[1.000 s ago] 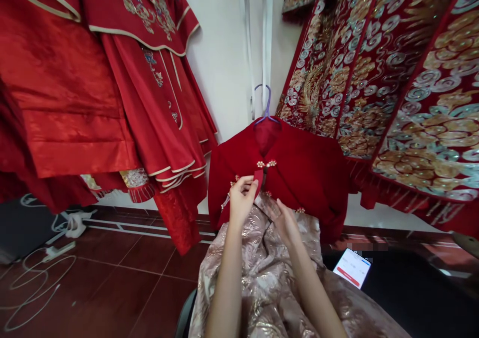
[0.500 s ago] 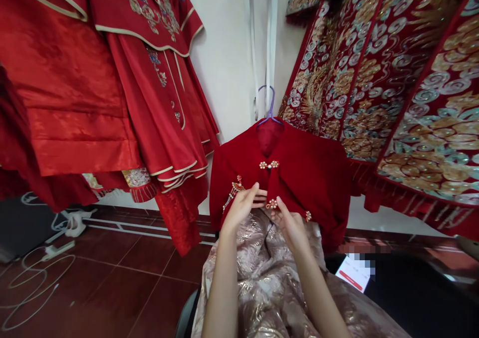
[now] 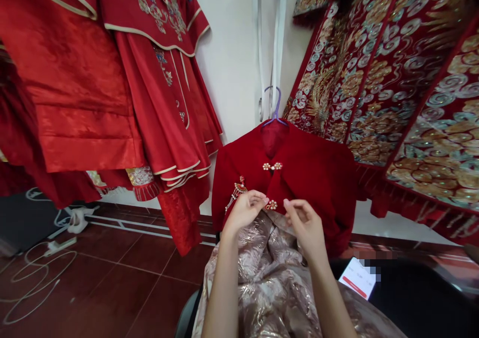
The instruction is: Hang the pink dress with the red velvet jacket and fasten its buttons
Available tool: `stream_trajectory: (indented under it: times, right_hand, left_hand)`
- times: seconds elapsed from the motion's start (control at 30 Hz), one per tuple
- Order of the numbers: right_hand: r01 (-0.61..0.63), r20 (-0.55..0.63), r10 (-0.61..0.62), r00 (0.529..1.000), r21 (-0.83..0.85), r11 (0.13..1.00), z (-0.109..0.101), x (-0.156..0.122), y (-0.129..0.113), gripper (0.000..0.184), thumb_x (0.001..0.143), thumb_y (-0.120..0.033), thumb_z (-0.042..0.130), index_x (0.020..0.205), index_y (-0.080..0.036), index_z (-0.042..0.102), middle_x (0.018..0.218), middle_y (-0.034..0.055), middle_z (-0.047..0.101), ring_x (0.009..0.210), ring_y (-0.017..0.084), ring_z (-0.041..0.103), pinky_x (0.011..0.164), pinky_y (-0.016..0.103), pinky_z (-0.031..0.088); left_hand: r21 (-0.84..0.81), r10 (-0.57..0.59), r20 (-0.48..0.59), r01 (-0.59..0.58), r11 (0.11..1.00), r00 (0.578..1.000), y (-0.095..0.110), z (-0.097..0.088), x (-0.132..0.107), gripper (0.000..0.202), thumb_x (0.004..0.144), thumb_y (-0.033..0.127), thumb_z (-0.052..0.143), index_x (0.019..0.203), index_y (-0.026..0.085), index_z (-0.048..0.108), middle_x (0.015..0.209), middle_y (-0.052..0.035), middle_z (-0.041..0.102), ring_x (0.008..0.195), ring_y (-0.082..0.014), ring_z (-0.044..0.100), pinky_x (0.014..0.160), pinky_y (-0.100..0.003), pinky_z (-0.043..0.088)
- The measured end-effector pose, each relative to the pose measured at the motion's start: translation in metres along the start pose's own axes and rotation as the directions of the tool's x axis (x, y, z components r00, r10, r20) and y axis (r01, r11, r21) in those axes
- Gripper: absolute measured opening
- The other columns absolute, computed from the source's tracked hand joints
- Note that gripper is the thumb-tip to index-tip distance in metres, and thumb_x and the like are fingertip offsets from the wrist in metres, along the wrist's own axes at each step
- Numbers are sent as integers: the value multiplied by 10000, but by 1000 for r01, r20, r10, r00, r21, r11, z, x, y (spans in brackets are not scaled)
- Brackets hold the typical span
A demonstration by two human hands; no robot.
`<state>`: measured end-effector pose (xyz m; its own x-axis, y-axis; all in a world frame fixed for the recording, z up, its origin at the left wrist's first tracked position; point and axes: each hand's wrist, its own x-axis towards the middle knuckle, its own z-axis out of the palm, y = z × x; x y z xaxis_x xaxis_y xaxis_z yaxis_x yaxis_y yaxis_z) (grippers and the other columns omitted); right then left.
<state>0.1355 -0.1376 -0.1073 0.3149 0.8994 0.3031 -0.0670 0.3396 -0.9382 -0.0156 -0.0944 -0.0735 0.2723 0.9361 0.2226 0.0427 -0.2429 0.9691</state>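
A dark red velvet jacket hangs in front of me on a purple hanger. Its upper flower-shaped pearl clasp joins the two fronts. Lower down sits another pearl flower clasp, between my hands. My left hand pinches the jacket's front edge just left of this clasp. To its right, my right hand has thumb and fingers drawn together against the other front; what they hold is hidden. A beaded tassel brooch hangs on the jacket beside my left hand.
Shiny pinkish-gold fabric spreads beneath my forearms. Red garments hang at left, heavily embroidered ones at right. A lit phone lies on a black surface. White cables and a power strip lie on the tiled floor.
My right hand has moved right, away from the lower flower clasp, and now covers the pearl ornament on the right front. My left fingers have curled into a pinch. The view has shifted slightly.
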Motion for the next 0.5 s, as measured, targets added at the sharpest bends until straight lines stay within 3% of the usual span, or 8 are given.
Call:
stream_trajectory:
  times: [0.03, 0.1, 0.23, 0.43, 0.5]
  right_hand:
    - [74, -36, -75, 996, -28, 997, 1, 0, 0, 337, 683, -474, 741, 852, -209, 618, 797, 29, 655, 626, 133, 564, 562, 241, 482]
    - [147, 9, -147, 989, -68, 987, 3, 1, 3, 360, 679, -421, 758, 938, -218, 612, 937, 54, 651, 759, 154, 589, 662, 263, 514]
    - [101, 132, -92, 987, -68, 993, 3, 2, 10, 316, 709, -410, 737, 930, -209, 635, 867, 51, 638, 789, 169, 602, 700, 283, 533]
    - [47, 82, -46, 996, -19, 999, 6, 0, 10, 316, 687, -413, 747, 905, -191, 690, 849, 58, 650, 792, 176, 608, 704, 300, 565]
    - [31, 56, -30, 998, -12, 999, 6, 0, 8, 337, 681, -414, 750, 928, -189, 702, 848, 55, 664, 780, 173, 625, 723, 306, 567]
  left_hand:
    - [-14, -4, 8, 4, 1000, 1000, 0, 1, 0, 106, 765, 221, 671, 812, 137, 628, 759, -31, 666, 716, -116, 621, 769, -268, 479]
    - [-41, -18, 28, 19, 999, 999, -1, 3, 1, 105, 765, 211, 668, 824, 134, 628, 754, -30, 664, 704, -115, 623, 757, -267, 482]
    - [-56, -38, 56, 42, 998, 998, -3, 6, 1, 128, 746, 222, 689, 812, 132, 627, 725, -23, 655, 665, -113, 623, 731, -270, 495]
    - [-65, -5, 145, 15, 998, 989, -2, -4, -2, 252, 744, 341, 704, 863, 129, 638, 795, -55, 678, 670, -132, 644, 725, -300, 522]
    - [-86, 20, 100, -12, 996, 995, -2, -11, -1, 259, 749, 350, 697, 877, 131, 650, 854, -76, 689, 760, -156, 659, 779, -319, 524]
